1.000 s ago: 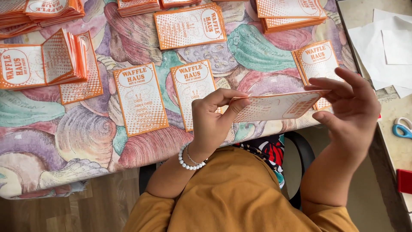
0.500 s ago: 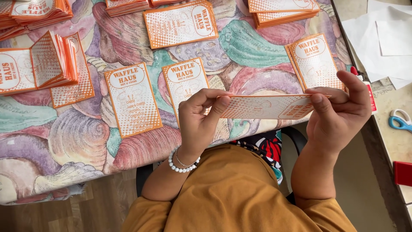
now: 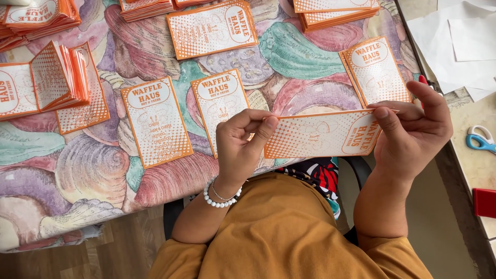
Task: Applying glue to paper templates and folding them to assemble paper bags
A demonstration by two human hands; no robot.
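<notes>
Hands pinch opposite ends: my left hand and right hand clamp the orange card, long axis running left-right between them.

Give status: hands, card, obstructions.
Left hand and right hand pinch opposite ends of orange-and-white card, held above table edge. Nothing between them.

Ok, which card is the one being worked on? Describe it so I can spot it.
Start at the table with the shell-patterned cloth, covered in orange-and-white cards. At its near edge, the left hand and right hand pinch the ends of one card. Unlike the cards lying flat, it is lifted off the cloth and turned sideways.
</notes>
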